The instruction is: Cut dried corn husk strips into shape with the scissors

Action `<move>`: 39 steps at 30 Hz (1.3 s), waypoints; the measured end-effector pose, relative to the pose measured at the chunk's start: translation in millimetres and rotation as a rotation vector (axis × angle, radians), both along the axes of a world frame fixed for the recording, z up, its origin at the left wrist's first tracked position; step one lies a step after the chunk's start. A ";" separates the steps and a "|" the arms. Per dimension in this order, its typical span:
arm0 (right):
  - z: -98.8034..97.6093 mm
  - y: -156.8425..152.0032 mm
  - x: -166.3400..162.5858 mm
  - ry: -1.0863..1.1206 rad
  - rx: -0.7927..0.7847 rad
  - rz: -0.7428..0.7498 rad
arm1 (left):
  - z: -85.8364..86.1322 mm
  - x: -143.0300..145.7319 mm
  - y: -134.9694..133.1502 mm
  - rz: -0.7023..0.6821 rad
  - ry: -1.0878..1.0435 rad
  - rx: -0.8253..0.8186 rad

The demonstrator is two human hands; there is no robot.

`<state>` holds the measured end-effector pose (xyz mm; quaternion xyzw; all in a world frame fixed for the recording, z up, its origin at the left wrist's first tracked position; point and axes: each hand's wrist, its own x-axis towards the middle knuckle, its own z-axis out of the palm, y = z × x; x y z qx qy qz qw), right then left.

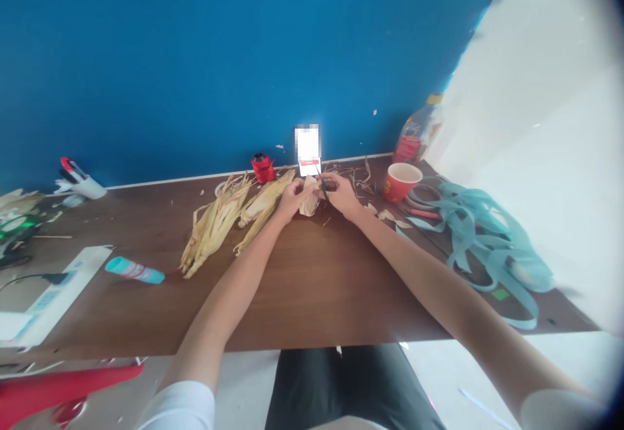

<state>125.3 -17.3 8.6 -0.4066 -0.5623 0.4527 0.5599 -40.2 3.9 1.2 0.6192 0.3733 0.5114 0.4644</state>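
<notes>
My left hand (291, 197) is closed on a pale piece of dried corn husk (309, 200), held just above the brown table (312, 287) near its far edge. My right hand (341, 194) is closed on dark scissors (323, 188), whose blades meet the husk piece. Left of my hands lie two bundles of dried corn husks (219, 222) spread out on the table.
A red paper cup (400, 182) and a plastic bottle (416, 132) stand at the right, next to a heap of light blue ribbon (482, 241). A red spool (263, 167) sits by the blue wall. A teal tube (135, 270), a white power strip (53, 293) and a pen holder (80, 182) are at the left.
</notes>
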 end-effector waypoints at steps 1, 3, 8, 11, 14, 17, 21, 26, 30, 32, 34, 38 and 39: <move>0.1 0.4 -0.5 0.005 -0.001 -0.022 | -0.2 0.4 0.1 0.000 -0.002 -0.002; -0.2 1.6 -0.5 0.016 0.003 -0.060 | -1.1 0.8 1.1 0.000 -0.029 -0.022; -3.1 5.4 2.7 0.046 0.016 -0.109 | -5.2 0.4 4.3 0.028 -0.061 -0.046; -5.1 6.6 5.1 0.069 0.003 -0.145 | -7.6 -0.9 6.1 0.052 -0.045 -0.036; -5.8 6.2 6.7 0.052 -0.021 -0.168 | -8.4 -1.6 6.9 0.037 -0.044 -0.008; -5.2 5.1 7.4 0.022 -0.042 -0.176 | -7.1 -1.3 6.5 0.063 -0.005 0.061; -5.5 3.9 8.2 -0.001 -0.057 -0.194 | -3.0 -0.7 4.6 0.015 0.096 0.142; -8.2 4.0 9.2 -0.010 0.005 -0.197 | 2.8 0.3 -0.1 -0.040 0.140 0.167; -11.2 5.9 9.0 -0.032 -0.018 -0.182 | 1.2 1.5 -1.2 0.050 0.120 0.180; -13.3 7.1 8.4 -0.039 -0.024 -0.151 | -2.1 1.0 1.1 0.112 0.088 0.167; -15.1 7.6 7.5 -0.081 -0.006 -0.119 | -5.9 -0.8 4.9 0.181 0.041 0.141; -14.5 4.4 6.1 -0.274 0.051 -0.134 | -10.7 -5.7 10.8 0.335 -0.042 0.125; -13.5 3.0 5.9 -0.335 0.061 -0.149 | -10.8 -6.6 11.0 0.368 -0.048 0.132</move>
